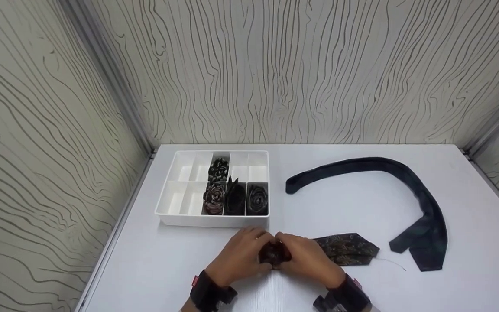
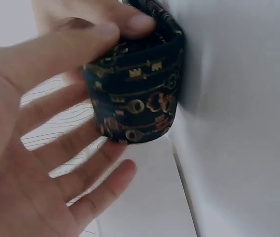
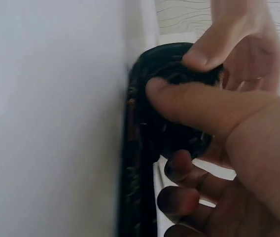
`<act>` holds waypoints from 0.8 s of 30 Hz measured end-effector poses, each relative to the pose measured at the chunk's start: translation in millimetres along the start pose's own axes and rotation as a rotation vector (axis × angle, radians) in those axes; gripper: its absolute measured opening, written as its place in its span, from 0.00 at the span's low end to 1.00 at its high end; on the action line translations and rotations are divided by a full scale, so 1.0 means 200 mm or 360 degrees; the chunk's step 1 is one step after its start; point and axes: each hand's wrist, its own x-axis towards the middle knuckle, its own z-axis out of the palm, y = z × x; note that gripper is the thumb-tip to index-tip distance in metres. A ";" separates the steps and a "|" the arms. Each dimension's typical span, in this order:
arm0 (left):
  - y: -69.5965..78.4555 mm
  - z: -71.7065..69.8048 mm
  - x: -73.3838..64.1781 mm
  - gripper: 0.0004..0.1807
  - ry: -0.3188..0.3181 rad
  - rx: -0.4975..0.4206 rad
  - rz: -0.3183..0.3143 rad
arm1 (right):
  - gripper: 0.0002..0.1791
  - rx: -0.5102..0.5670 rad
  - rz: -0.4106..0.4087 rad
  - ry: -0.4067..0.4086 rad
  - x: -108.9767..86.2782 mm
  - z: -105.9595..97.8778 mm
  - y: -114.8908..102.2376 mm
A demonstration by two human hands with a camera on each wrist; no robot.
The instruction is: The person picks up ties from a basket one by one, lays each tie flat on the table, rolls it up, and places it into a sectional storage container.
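Observation:
A dark necktie with a pattern of gold keys is partly wound into a thick roll [image 2: 135,103], held between both hands. The left hand [image 1: 245,251] grips the roll from its left, thumb at the coiled face and fingertips along the outer side. From the right, the right hand [image 1: 308,258] holds the same roll; its thumb [image 3: 179,101] presses on the coils. The roll stands on its side on the table in the wrist views. Its unrolled tail [image 1: 347,249] lies flat to the right, pointed end outward, with a loose thread trailing from it.
Just beyond the hands stands a white divided tray [image 1: 215,221], with several rolled dark ties in its middle and right compartments. A dark green-blue necktie [image 1: 414,186] lies in a wide curve at the right. Wood-grain panels [image 1: 297,73] enclose the white table.

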 end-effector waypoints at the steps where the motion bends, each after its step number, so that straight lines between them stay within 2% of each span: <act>1: 0.00 0.00 0.00 0.24 0.0002 0.0011 0.0005 | 0.24 -0.0005 -0.0002 0.0003 0.00 0.00 0.00; 6: 0.00 -0.01 0.00 0.20 0.0019 0.0039 0.0018 | 0.26 0.0032 0.0034 -0.0011 0.00 -0.01 0.00; 12: 0.00 0.00 0.01 0.24 0.0032 0.0055 0.0028 | 0.27 -0.0089 0.0022 0.0042 0.00 0.00 0.01; 15: 0.00 0.00 0.01 0.22 0.0040 0.0060 0.0036 | 0.30 -0.0093 0.0009 0.0058 0.00 0.00 0.01; 19: 0.01 0.00 0.01 0.26 -0.0023 0.0014 -0.0012 | 0.31 -0.0111 0.0004 0.0074 -0.02 0.01 0.02; 24: 0.02 0.02 0.02 0.24 -0.0019 0.0051 0.0008 | 0.33 -0.0027 0.0062 0.0031 -0.05 0.01 0.02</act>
